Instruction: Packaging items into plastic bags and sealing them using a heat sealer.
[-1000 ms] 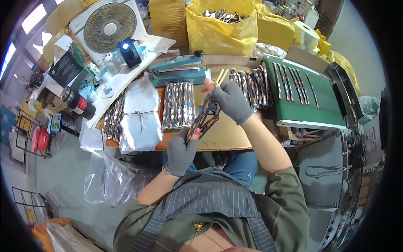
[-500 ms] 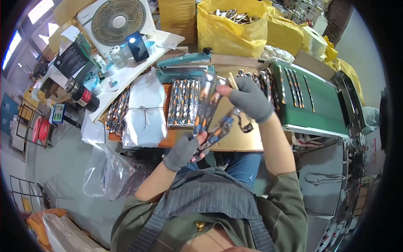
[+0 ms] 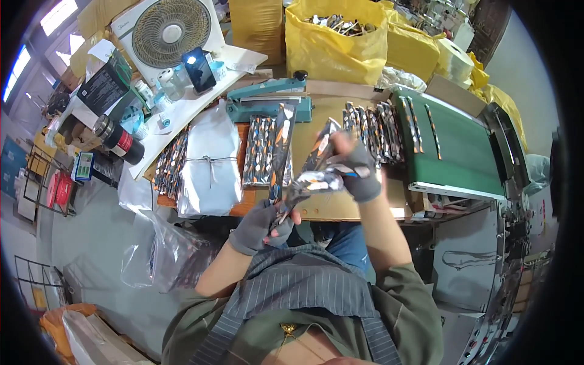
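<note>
My left hand (image 3: 258, 228), in a grey fingerless glove, is closed on the lower ends of several slim packets (image 3: 282, 146) in black, orange and white patterned wrap. One stands nearly upright; others fan out to the right. My right hand (image 3: 359, 170), gloved alike, has its fingers curled at the upper right ends of the fanned packets, one of which (image 3: 319, 182) is bent and shiny. Its fingertips are smeared by motion. Behind my left hand lies a neat clear-wrapped bundle (image 3: 257, 149) of such packets. A row of loose packets (image 3: 371, 125) lies beyond my right hand.
A green conveyor belt (image 3: 468, 158) at the right carries three packets. A teal bag sealer (image 3: 267, 106) stands at the back of the table. At the left lie tied clear bags (image 3: 210, 176) and a black flask (image 3: 125, 143). Yellow sack (image 3: 334, 52) behind.
My right hand has come down and nearer, with the packets in my grip splayed further apart. The packets on the belt have shifted left, and fewer lie on it.
</note>
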Demonstrator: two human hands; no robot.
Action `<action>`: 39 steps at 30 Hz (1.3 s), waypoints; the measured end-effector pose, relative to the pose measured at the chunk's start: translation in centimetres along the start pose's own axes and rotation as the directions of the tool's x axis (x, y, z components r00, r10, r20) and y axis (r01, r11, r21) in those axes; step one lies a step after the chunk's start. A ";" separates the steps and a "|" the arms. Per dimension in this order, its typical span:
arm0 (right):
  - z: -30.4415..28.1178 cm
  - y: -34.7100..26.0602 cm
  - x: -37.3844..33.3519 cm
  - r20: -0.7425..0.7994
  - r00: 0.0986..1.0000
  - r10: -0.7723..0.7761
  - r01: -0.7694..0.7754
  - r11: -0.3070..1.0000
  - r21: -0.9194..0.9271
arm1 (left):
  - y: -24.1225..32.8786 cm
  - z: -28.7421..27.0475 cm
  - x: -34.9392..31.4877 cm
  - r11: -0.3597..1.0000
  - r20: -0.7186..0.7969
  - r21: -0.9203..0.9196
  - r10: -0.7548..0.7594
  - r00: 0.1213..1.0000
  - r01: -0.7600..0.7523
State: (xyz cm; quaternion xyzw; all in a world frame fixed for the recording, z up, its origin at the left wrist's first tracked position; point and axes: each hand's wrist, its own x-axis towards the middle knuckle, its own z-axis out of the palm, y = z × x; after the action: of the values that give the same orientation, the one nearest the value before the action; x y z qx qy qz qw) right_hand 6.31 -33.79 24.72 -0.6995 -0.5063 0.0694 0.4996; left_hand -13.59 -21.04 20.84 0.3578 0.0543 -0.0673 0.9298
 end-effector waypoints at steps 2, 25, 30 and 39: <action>-1.6 -2.7 0.9 0.049 0.947 0.316 -0.286 0.769 0.571 | 0.2 0.2 0.1 0.998 -0.010 0.057 -0.017 1.000 0.018; -1.1 0.4 0.0 -0.221 0.968 -0.121 0.087 0.983 -0.160 | -1.4 2.4 0.4 0.974 -0.112 0.216 -0.041 0.993 0.064; -3.1 0.0 -0.4 -0.302 0.910 -0.283 0.235 0.954 -0.186 | -1.0 0.8 -0.3 0.945 -0.136 0.084 0.325 0.936 -0.316; -6.9 -4.0 -0.1 -0.652 0.723 0.229 0.200 0.834 0.515 | 2.6 3.0 0.7 0.773 -0.201 0.624 0.303 0.932 -0.117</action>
State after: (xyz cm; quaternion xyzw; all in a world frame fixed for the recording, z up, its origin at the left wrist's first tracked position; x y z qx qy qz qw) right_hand 7.85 -38.25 31.09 -0.5032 -0.2348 -0.0490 0.8302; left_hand -12.30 -21.19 24.70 0.6441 0.1250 0.0775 0.7507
